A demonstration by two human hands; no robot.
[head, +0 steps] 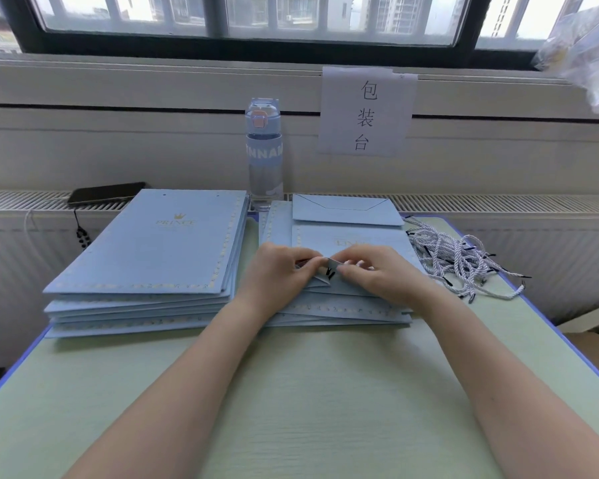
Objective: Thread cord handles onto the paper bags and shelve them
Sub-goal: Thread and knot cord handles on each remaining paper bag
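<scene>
Bags in pale blue cover the far half of a green bench as I thread a handle. My left grip and my right grip meet almost fingertip to fingertip at the near edge of the top bag. Both are narrow, with fingers curled, pinching a lifted flap of that edge. Two black cord tips poke out just below the pinch, between the two grips. I cannot tell which one holds the cord itself.

The top bag lies flat on the right stack, its gold "PRINCE" print upside down to me and its folded bottom pointing away, toward the wall. Just beside it, to my left, sits the left stack, thicker and squared up, its print facing me the right way and two punched holes showing at its far edge.

To my right, near the bench's edge, a tangle of loose cords, white and grey twist with black tips, lies apart from the stacks.

Behind the stacks, a clear water bottle stands upright on the grille. A dark phone rests to its left with a cable attached. A paper sign with three handwritten characters is taped to the wall under the window.
</scene>
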